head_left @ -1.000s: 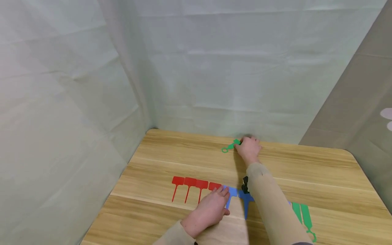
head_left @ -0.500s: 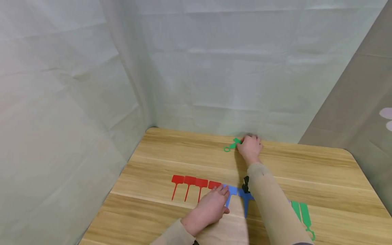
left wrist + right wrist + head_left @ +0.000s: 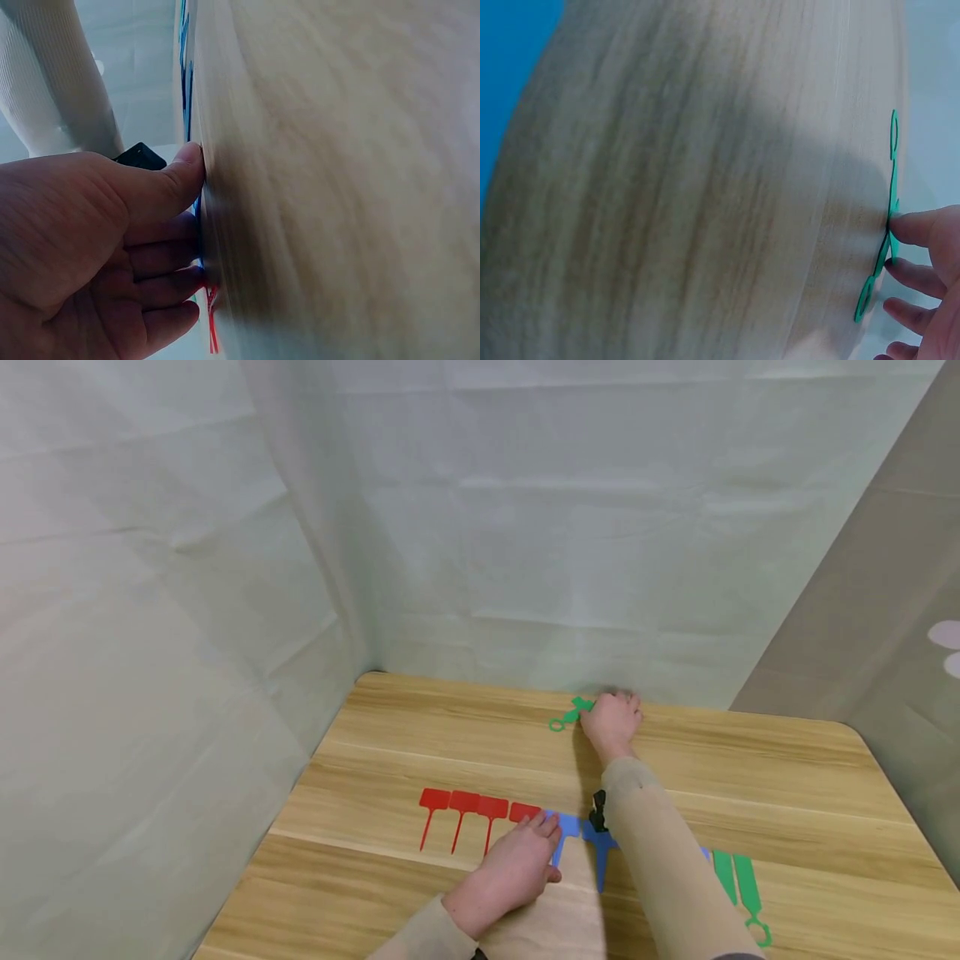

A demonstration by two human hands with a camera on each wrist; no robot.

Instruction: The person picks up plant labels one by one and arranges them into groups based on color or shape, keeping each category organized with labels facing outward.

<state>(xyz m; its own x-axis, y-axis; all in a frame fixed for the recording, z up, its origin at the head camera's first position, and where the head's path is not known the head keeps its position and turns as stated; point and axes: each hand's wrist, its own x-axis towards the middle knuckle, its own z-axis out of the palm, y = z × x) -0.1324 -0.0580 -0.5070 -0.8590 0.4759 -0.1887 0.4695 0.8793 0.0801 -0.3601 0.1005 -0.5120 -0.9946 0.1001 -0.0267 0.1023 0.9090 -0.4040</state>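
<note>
In the head view my left hand [image 3: 517,860] lies over the row, fingers extended, touching a red plant label [image 3: 525,812] and a blue T-shaped plant label [image 3: 567,827]. Its thumb [image 3: 187,161] rests near the tabletop in the left wrist view. At the table's back edge, my right hand [image 3: 611,727] has its thumb and fingertips at crossed green ring-ended plant labels [image 3: 573,714]. The right wrist view shows the thumb and index finger pinching at the crossing of these green labels [image 3: 892,187]. Part of them is hidden behind the hand.
More red labels [image 3: 463,802] lie left in the row. Another blue label [image 3: 600,843] lies beside the right forearm, which hides part of the row. Green labels [image 3: 747,881] lie at its right end. A pale sheet [image 3: 525,568] hangs behind the wooden table [image 3: 360,793].
My right hand and the green labels at the back have shifted slightly to the right. The left hand stays in place on the row.
</note>
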